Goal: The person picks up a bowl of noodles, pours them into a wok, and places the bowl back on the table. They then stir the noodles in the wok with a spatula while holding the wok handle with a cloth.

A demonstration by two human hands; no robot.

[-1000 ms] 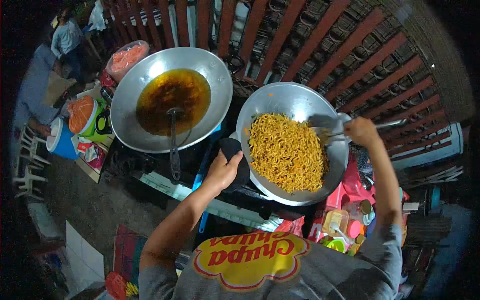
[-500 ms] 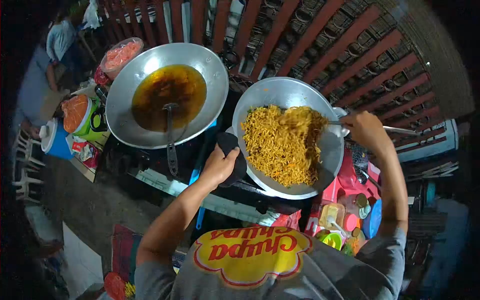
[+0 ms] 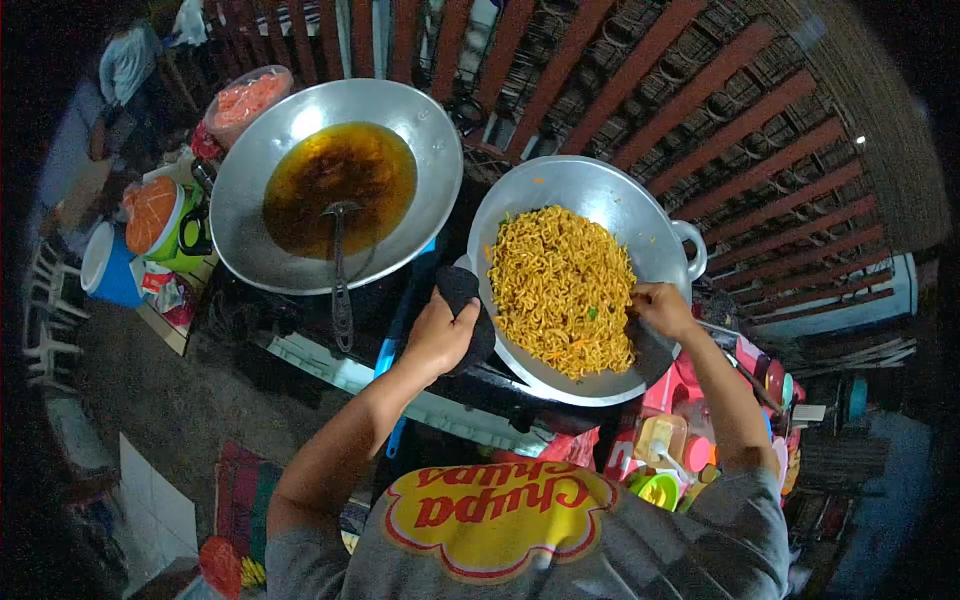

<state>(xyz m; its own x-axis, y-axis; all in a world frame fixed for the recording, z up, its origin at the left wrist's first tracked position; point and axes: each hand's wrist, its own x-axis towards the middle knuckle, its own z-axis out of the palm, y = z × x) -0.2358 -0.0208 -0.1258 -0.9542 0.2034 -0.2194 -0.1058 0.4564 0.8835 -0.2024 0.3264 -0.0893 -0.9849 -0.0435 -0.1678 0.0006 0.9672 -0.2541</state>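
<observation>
Yellow-brown noodles (image 3: 565, 290) with small orange and green bits fill the middle of a wide metal wok (image 3: 620, 200). My left hand (image 3: 440, 335) is closed around a black cloth (image 3: 462, 290) at this wok's left side, where the handle is hidden. At the right edge of the noodles, my right hand (image 3: 663, 310) has its fingers pinched together on some of them. How many noodles are between the fingertips cannot be seen. The wok's right loop handle (image 3: 692, 250) is bare.
Left of the noodles stands a larger wok (image 3: 235, 200) of dark oil (image 3: 340, 185), a slotted spatula (image 3: 341, 290) resting in it. Jars and tubs (image 3: 662, 440) crowd the lower right. Red wooden slats (image 3: 590, 70) rise behind. A bowl of pink-orange food (image 3: 250, 97) sits back left.
The metal-handled utensil that was stirring the noodles has left my right hand. That hand has moved down and left to the noodles' edge. My left hand stays on the cloth.
</observation>
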